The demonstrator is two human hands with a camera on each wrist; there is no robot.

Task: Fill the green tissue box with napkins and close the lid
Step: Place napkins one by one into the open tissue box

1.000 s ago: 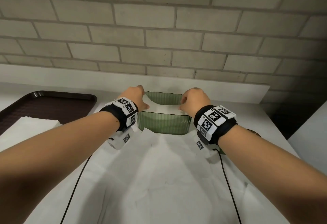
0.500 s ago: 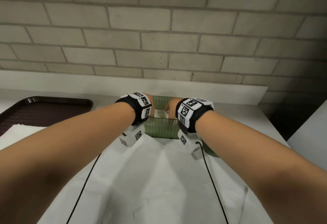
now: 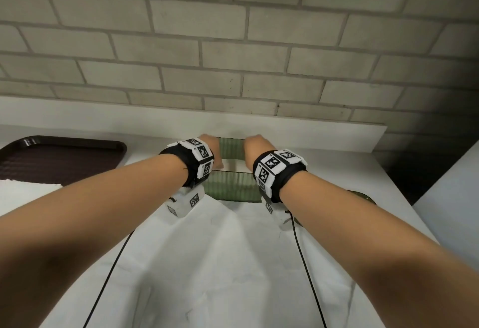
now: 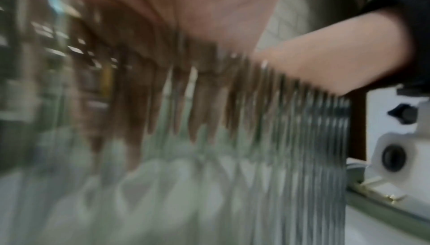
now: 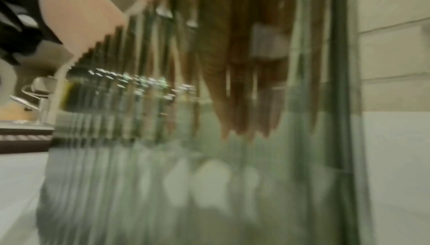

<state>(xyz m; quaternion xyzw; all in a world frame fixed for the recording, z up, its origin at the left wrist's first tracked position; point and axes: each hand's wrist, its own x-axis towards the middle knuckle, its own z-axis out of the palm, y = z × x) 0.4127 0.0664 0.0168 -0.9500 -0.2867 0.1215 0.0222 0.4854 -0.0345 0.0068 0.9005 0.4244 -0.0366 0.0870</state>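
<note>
Head view: both forearms reach forward over a white bench toward a green ribbed tissue box that stands near the back edge, below a grey brick wall. The left hand and the right hand are both inside the open top of the box, one at each side, with a bit of white napkin showing between them. From this view the fingers are hidden below the rim, so how either grip stands cannot be told here.

Both wrist views are blurred. Through the translucent ribbed wall of the box, the left wrist view shows fingers pointing straight down into the box, and the right wrist view shows the same for the other hand's fingers, long and extended, with pale napkin shapes below them; neither seems curled round anything.

A large sheet of white paper lies on the bench in front of the box. A dark brown tray sits at the left, with another white napkin sheet lying over its near edge.
</note>
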